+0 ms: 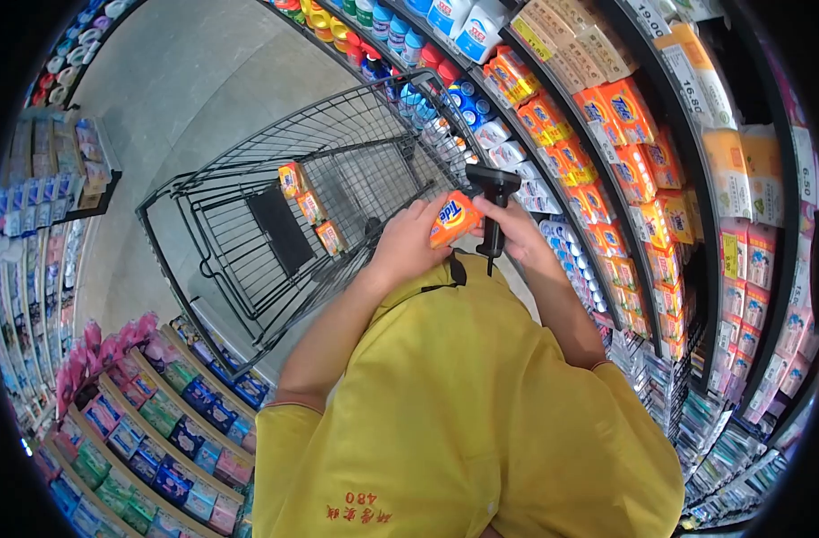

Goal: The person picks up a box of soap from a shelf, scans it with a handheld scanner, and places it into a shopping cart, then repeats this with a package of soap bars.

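My left hand (411, 242) is closed around an orange Tide pack (454, 218), holding it in front of my waist with its printed side up. My right hand (517, 231) grips a black barcode scanner (494, 190) by its handle. The scanner's head sits just to the right of the pack, and the right fingers come close to the pack's edge. Ahead and to the left stands a wire shopping cart (248, 170). Three small orange packs (312, 208) rest in a row in it, next to a dark panel (279, 230).
Shelves on the right hold orange Tide packs (626, 109), with price tags (689, 85) along the edges. Bottles (400, 34) line the shelf at the top. Colourful packages (149, 457) fill the lower-left shelves. Grey floor (194, 67) runs beyond the cart.
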`<state>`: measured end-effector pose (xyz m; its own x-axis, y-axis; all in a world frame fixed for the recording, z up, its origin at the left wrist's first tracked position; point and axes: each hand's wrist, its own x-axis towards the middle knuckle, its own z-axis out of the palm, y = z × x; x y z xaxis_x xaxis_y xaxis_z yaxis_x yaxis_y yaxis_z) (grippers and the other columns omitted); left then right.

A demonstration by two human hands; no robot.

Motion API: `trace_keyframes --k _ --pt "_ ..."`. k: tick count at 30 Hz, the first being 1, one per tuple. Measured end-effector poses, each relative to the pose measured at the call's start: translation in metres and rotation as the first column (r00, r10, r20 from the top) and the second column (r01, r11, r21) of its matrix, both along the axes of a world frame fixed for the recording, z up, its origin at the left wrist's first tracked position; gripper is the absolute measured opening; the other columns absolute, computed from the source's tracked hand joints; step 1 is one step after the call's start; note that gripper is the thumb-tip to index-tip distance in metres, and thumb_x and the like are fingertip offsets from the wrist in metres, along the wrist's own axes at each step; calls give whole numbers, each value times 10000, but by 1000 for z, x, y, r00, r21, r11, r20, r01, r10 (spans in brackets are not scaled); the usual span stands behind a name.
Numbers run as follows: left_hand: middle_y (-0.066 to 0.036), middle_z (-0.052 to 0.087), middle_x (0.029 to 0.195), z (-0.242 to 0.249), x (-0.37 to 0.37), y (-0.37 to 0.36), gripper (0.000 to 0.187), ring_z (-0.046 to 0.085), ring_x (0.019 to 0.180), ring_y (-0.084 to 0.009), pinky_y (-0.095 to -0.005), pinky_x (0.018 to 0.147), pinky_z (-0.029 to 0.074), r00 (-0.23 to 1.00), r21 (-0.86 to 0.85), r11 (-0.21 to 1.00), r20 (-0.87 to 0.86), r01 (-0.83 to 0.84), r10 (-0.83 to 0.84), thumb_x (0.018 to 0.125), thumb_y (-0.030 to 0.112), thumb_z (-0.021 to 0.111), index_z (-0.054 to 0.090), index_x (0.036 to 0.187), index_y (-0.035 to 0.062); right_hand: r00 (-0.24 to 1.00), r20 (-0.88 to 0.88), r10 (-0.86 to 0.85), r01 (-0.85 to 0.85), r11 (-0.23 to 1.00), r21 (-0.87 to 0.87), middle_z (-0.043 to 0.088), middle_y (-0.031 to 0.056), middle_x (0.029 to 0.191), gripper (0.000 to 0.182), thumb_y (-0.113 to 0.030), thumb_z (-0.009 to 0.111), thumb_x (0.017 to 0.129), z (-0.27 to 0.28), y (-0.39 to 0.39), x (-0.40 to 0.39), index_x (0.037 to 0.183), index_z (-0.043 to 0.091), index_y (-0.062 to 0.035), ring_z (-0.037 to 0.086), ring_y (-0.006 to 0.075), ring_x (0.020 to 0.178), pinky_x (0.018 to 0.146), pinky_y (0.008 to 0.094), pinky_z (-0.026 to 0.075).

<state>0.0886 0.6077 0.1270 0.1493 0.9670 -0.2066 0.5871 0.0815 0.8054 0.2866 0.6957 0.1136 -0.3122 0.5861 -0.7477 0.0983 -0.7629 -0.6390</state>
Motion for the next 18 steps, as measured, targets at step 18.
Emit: trace_keyframes --k 18 --pt "33 572 765 -58 -59 -33 478 519 605 -31 -177 569 433 567 -584 810 649 -54 507 875 348 615 511 1209 21 959 -19 284 -281 955 91 583 35 854 242 -130 702 772 -20 23 -41 942 546 -54 597 144 773 633 303 514"
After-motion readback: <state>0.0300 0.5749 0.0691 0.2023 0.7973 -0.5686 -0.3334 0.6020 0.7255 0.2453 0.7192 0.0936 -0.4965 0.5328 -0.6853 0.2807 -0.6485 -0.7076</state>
